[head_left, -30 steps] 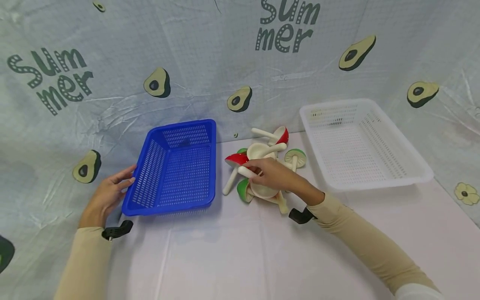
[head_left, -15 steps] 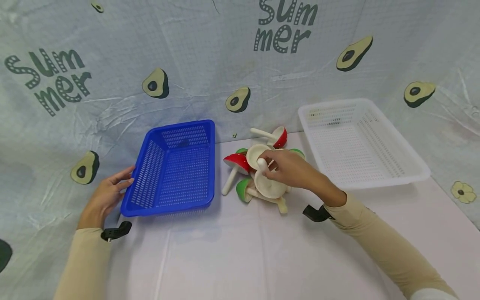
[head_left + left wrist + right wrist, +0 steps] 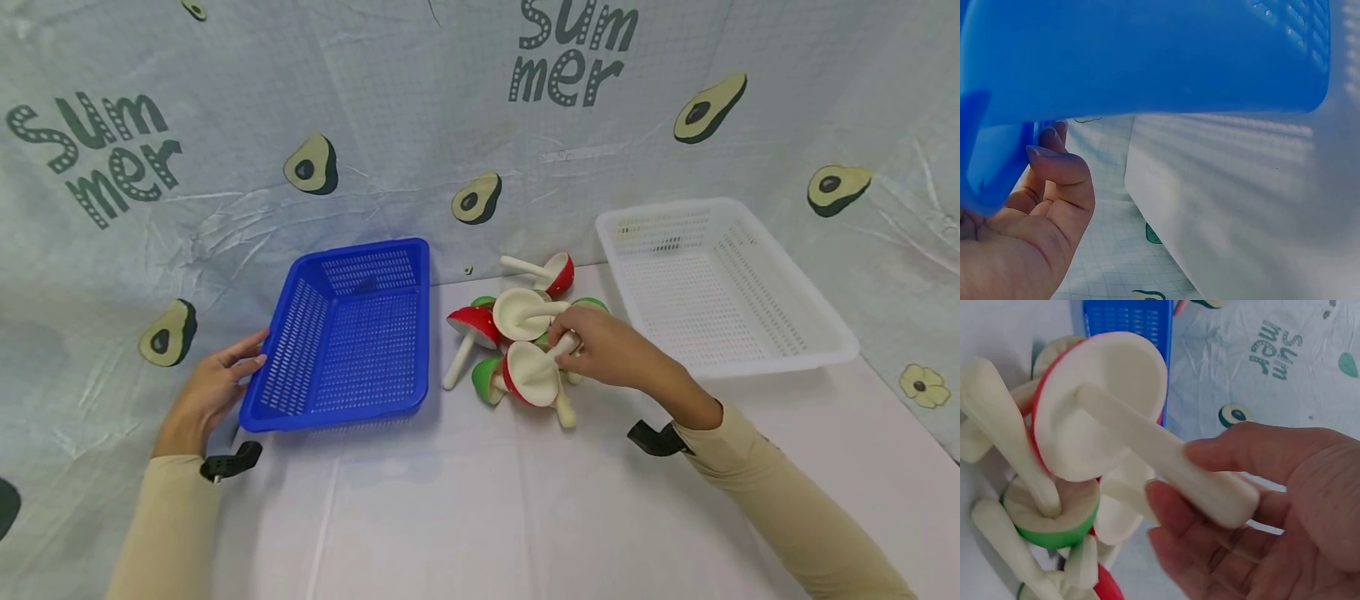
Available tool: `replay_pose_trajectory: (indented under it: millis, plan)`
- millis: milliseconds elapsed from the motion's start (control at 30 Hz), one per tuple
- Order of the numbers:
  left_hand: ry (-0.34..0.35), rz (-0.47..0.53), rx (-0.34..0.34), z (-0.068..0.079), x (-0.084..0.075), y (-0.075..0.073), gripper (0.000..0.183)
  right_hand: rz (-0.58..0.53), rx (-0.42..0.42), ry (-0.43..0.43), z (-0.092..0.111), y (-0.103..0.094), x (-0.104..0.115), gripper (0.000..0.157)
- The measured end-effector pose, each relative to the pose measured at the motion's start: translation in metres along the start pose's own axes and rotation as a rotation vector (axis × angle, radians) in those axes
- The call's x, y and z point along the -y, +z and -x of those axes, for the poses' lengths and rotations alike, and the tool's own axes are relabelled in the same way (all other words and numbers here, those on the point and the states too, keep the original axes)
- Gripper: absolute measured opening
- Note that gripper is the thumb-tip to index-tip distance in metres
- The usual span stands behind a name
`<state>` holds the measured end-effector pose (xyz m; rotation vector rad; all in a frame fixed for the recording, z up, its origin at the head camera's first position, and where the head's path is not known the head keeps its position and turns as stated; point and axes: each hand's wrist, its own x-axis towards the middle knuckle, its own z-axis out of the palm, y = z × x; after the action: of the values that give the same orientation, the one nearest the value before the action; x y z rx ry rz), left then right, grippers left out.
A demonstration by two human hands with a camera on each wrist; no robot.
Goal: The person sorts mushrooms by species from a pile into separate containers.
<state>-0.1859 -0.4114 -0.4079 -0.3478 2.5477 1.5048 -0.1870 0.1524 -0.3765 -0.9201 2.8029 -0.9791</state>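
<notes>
red tints the cap of the mushroom [image 3: 532, 373] that the right hand [image 3: 611, 348] pinches by its pale stem, tilted amid other mushrooms [image 3: 475, 325] near the counter's [image 3: 420, 500] back edge, while at the back left corner the left hand [image 3: 206, 392] grips the blue basket [image 3: 367, 346] by its rim.

From my end, the head feed gives me one word, "summer", printed twice on the cloth [image 3: 405, 100] at the back in dark green letters, each time broken over two lines as "sum" and "mer". The left print [image 3: 127, 167] slants upward to the right; the other print [image 3: 566, 57], right of centre, runs up against the frame's top edge. On my right wrist feed I read a "summer" print [image 3: 1274, 351] turned sideways, also on cloth.
</notes>
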Motion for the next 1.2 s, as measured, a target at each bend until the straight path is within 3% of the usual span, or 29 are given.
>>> replay_pose_trajectory:
  millis: [267,467,667,900,1200]
  plan:
    - [0.006,-0.005,-0.014,0.0,-0.002,-0.003,0.061,0.261,0.155,0.142,0.008,0.0,0.003,0.019]
    - [-0.022,-0.024,-0.007,-0.003,-0.003,-0.003,0.059,0.294,0.166,0.221,0.004,0.008,0.003,0.008]
    - [-0.022,-0.013,-0.004,-0.003,-0.003,-0.002,0.058,0.317,0.222,0.233,0.006,0.008,0.0,0.008]
    - [-0.011,-0.016,0.002,-0.002,-0.002,-0.002,0.058,0.181,0.24,0.277,0.01,-0.004,-0.004,0.018]
    - [-0.015,-0.02,-0.006,-0.004,0.004,-0.001,0.058,-0.176,0.222,0.17,0.015,-0.005,-0.01,0.024]
